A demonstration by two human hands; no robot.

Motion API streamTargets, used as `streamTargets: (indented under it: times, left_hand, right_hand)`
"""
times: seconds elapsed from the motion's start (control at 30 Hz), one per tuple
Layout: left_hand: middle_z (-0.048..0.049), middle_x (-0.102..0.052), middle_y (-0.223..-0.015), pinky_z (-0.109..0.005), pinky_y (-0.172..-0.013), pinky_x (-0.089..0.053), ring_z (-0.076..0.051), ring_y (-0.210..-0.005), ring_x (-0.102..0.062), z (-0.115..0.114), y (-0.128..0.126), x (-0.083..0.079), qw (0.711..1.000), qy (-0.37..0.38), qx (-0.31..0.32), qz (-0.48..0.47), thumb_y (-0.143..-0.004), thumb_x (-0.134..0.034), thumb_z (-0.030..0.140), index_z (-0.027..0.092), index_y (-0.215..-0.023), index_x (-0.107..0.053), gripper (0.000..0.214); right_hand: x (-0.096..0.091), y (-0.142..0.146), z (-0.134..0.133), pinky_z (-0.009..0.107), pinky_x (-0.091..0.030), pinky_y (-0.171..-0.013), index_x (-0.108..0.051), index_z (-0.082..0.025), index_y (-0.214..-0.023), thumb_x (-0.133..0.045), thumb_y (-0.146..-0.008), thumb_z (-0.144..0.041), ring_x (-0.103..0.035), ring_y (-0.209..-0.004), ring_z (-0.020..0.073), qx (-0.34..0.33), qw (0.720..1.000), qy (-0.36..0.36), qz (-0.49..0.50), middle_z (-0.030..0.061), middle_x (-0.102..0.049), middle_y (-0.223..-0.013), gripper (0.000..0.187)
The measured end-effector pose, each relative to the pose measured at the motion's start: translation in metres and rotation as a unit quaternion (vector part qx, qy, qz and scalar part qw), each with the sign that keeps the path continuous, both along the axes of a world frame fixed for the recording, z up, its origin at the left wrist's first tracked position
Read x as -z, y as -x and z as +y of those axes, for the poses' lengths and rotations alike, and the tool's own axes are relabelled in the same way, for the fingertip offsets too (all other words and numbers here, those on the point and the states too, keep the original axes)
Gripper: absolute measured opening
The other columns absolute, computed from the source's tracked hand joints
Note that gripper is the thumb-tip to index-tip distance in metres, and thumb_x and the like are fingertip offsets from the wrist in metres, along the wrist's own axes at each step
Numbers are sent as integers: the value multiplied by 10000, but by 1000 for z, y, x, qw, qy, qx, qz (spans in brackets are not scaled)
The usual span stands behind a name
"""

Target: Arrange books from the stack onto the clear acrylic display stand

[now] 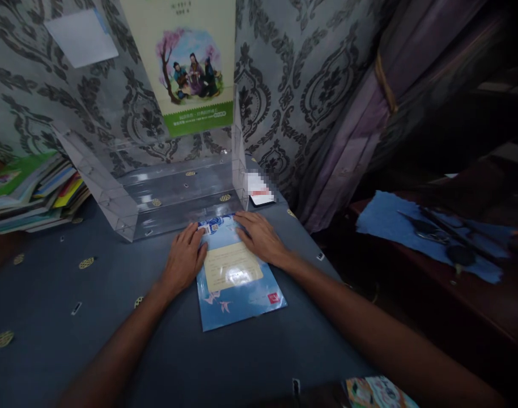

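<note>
A blue book [233, 271] with a cream text panel and pink birds lies flat on the dark blue tablecloth, its glossy cover catching light. At its upper left edge rests my left hand [186, 258], fingers stretched out and touching the cover. My right hand [261, 238] lies over the upper right edge, fingers extended across the corner. Neither hand is wrapped round the book. Just beyond the fingertips stands a clear acrylic rack [129, 218] with stepped shelves. Behind the rack, a cream and green book or poster [195, 120] stands upright near the patterned wall.
Stacked books [33, 192] sit at the table's left. A partly blurred white card or device [262, 195] lies by the rack's right side. To the right, a blue cloth [380, 212] holds scissors-like tools on a dark red surface. A purple curtain [352, 147] hangs beyond the table edge.
</note>
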State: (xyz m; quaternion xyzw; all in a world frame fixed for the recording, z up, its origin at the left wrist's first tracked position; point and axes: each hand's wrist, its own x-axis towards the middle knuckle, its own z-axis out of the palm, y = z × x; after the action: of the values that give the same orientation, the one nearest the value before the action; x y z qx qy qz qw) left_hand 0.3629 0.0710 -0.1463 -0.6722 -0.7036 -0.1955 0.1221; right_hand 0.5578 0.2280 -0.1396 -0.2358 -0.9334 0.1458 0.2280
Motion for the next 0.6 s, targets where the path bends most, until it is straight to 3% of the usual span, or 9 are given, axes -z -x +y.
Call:
streamTargets:
  times: [0.2,0.4,0.6]
  left_hand:
    - [-189,-594,-1390,-536,-1059,-475,-315,-1314,-544,0,0,-3,1000,8,-4,8,-1019,-386,318,143,-1306,-555,376]
    - [-200,-600,-1366,-548,-1074,-454,-340,-1292,-553,1,-8,-27,996,77,-7,48,-991,-418,252,122,-1266,-579,344]
    - [-182,-619,-1344,-496,-1084,-466,-309,-1252,-584,16,-32,-39,993,100,64,19,-980,-449,235,127,-1247,-603,327]
  right_hand:
    - [9,3,11,487,-449,-1078,-656,-145,-1255,-477,-927,-170,-596,-1226,270,-21,997,44,60,143,-668,-1302,374]
    - [13,3,17,465,-442,-1075,-678,-148,-1208,-472,-892,-123,-603,-1211,254,-33,992,79,89,129,-680,-1289,377]
    - [19,4,22,455,-451,-1068,-697,-171,-1158,-453,-871,-90,-617,-1191,239,-50,984,101,136,112,-702,-1241,386]
